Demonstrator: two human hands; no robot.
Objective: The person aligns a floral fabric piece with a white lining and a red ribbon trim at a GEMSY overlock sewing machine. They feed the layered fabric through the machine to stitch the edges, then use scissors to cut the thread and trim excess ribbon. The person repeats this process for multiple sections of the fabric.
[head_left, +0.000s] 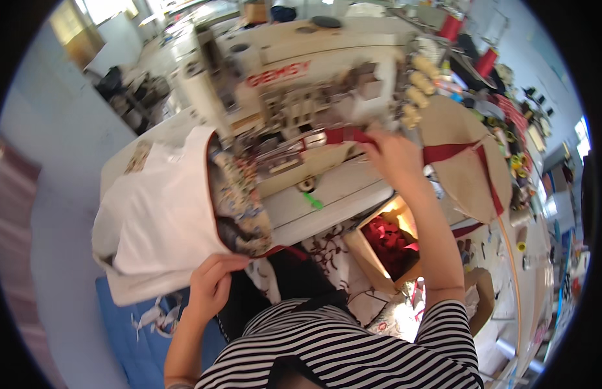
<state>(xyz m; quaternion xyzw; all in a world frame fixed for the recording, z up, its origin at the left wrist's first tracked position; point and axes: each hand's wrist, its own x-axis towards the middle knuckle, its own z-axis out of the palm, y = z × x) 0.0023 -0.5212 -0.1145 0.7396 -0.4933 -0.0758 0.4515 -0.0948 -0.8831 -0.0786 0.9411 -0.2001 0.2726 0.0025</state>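
Observation:
A white and cream industrial sewing machine point(320, 45) fills the middle, with a metal binder attachment point(281, 152) at its front. White fabric point(161, 214) with a floral underside point(236, 175) and dark red edging lies on the left of its bed. My left hand point(210, 282) grips the fabric's lower corner by the red edge. My right hand point(392, 159) is at the right of the attachment, its fingers closed on red binding tape point(343, 135). The tape also drapes over a round tan disc point(466, 117) at the right. A green plastic piece point(311, 200) hangs below the attachment.
A cardboard box point(369, 259) of red scraps is below the bed at right. Red thread cones point(450, 27) and several spools point(521, 162) fill the right side. Blue material point(129, 337) with white scraps lies lower left. A pale wall point(54, 181) is at the left.

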